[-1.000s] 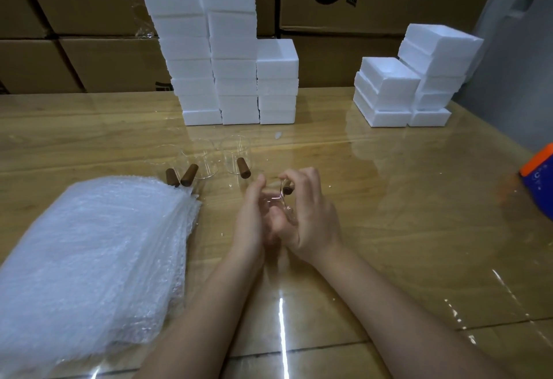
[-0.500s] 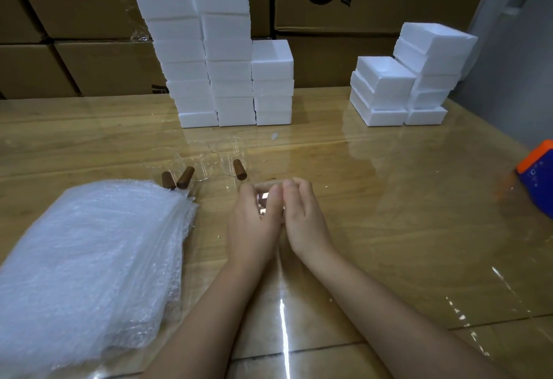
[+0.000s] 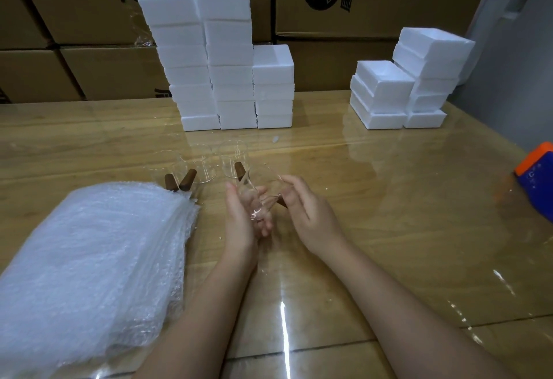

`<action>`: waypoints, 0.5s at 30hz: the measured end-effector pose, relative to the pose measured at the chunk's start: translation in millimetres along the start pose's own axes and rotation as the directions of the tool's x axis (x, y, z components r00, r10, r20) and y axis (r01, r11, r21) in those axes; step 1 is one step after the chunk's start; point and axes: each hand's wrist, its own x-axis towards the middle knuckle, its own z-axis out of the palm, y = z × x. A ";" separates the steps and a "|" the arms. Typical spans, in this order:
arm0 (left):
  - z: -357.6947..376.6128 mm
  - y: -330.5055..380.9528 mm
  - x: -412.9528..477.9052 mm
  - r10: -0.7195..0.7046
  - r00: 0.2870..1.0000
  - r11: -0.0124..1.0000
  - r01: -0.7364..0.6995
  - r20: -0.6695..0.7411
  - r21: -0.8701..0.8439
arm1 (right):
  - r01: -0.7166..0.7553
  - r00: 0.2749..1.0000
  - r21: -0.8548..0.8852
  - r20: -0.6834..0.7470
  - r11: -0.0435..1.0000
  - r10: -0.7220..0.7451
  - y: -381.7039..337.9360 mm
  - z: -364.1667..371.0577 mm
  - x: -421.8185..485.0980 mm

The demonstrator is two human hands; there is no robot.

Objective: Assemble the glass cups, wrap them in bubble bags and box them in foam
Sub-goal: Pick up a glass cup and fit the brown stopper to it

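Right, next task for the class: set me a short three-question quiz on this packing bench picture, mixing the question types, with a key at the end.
1. Multiple choice: where does the pile of bubble bags lie? A) on the person's right B) on the person's left C) at the table's far edge.
2. True or false: the held cup, gripped by the left hand and right hand, is already inside a bubble bag.
3. Fill in: ___ standing cups with brown handles wait on the table beyond the hands.
Key: 1 B; 2 false; 3 three.
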 end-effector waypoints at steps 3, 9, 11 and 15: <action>0.3 2.4 1.6 -0.038 0.999 0.999 0.038 0.007 -0.035 | 0.010 0.999 -0.091 -0.051 0.996 -0.015 1.5 -1.2 -1.3; -0.2 5.0 -0.9 -0.175 0.984 0.972 0.179 0.043 -0.150 | 0.135 0.943 -0.527 -0.193 0.839 -0.272 -6.4 -2.9 3.4; -1.4 6.0 -1.3 -0.216 0.976 0.956 0.219 0.038 -0.197 | 0.151 0.935 -0.559 -0.188 0.815 -0.302 -5.6 -3.7 4.3; -7.3 11.2 0.7 -0.329 0.941 0.916 0.338 0.078 -0.214 | 0.150 0.935 -0.628 -0.162 0.764 -0.317 4.3 -7.8 7.0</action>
